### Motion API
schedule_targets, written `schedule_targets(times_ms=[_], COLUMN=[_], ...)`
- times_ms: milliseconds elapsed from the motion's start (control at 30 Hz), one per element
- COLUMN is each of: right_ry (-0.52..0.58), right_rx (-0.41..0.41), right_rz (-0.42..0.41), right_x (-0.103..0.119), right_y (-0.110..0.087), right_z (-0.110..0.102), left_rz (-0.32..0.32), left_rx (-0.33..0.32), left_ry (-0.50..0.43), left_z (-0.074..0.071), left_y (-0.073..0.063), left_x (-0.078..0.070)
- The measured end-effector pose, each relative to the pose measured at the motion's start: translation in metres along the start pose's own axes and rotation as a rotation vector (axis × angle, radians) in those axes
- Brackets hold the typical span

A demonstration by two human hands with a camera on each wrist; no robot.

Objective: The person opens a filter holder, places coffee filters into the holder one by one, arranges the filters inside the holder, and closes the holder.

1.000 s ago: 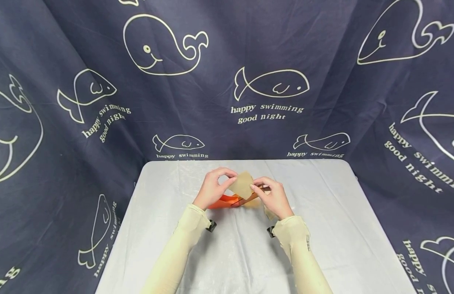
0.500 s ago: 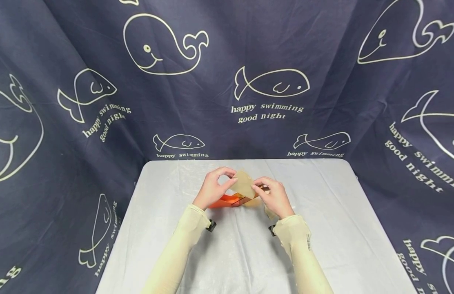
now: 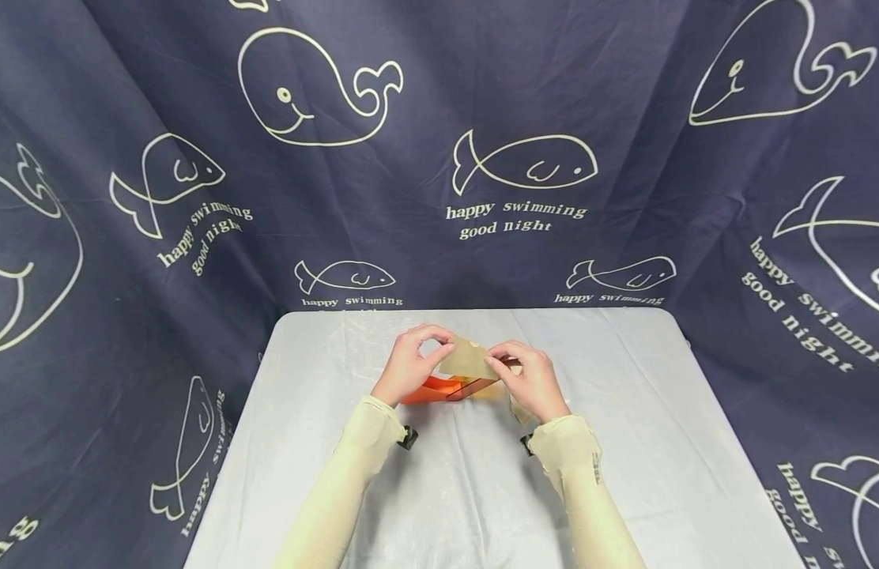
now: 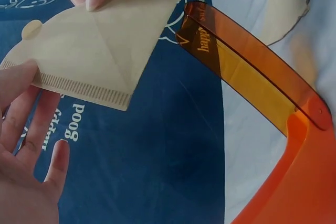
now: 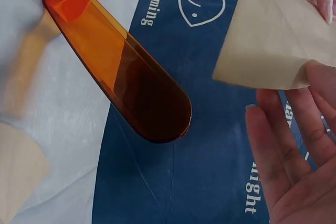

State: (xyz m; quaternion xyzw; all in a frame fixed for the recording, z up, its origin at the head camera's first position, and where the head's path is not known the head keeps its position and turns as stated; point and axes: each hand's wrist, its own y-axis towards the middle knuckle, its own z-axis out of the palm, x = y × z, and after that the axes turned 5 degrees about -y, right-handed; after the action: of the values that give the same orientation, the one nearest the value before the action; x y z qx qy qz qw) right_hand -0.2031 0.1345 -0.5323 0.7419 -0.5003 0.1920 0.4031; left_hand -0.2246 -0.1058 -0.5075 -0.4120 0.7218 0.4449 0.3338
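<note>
A tan cone-shaped paper coffee filter [image 3: 465, 360] is held up between both hands, above the table. My left hand [image 3: 409, 367] pinches its left side between thumb and fingers. At the other side, my right hand [image 3: 530, 382] pinches its edge. The left wrist view shows the filter [image 4: 100, 45] with its crimped seam and a small round tab on the curved edge. Below it stands an orange case [image 3: 428, 390], its translucent amber lid [image 4: 252, 61] swung out. What the case holds is hidden. Another paper filter [image 5: 18, 171] lies on the table by my right wrist.
The table [image 3: 326, 474] has a pale grey cloth, with its far edge just beyond my hands. Dark blue curtains [image 3: 439, 95] with whale and fish drawings hang behind and at both sides. A blurred yellowish patch [image 5: 29, 64] shows beside the amber lid.
The held filter has turned between my fingers: its face stood taller before, and now it appears lower and wider. My hands have barely moved, and the case looks unmoved.
</note>
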Motion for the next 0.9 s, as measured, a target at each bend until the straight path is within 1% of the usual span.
schedule_targets(times_ms=[200,400,533,633,767,833,900], right_ry=[0.001,-0.031,-0.039,-0.046,-0.074,-0.087,-0.099], right_rx=[-0.015,-0.028,-0.03,-0.033,-0.034,-0.033,-0.032], right_rz=[-0.017,-0.032,-0.047,-0.057,-0.078,-0.092,-0.102], right_x=[0.0,0.001,-0.001,-0.003,-0.004,-0.004,-0.003], right_y=[0.001,0.001,0.002,0.002,0.003,0.004,0.006], right_z=[-0.001,-0.002,-0.001,0.0,0.002,0.004,0.006], left_rz=[-0.049,-0.031,-0.021,-0.017,-0.015,-0.034,-0.065], left_rx=[-0.031,-0.019,0.0,0.007,0.0,0.003,0.014], left_ry=[-0.06,-0.055,-0.04,-0.056,-0.073,-0.08,-0.078], left_z=[0.0,0.0,-0.005,-0.012,-0.024,-0.03,-0.035], left_y=[-0.001,-0.004,-0.007,-0.013,-0.023,-0.029,-0.035], left_x=[0.001,0.006,0.011,0.021,0.045,0.057,0.069])
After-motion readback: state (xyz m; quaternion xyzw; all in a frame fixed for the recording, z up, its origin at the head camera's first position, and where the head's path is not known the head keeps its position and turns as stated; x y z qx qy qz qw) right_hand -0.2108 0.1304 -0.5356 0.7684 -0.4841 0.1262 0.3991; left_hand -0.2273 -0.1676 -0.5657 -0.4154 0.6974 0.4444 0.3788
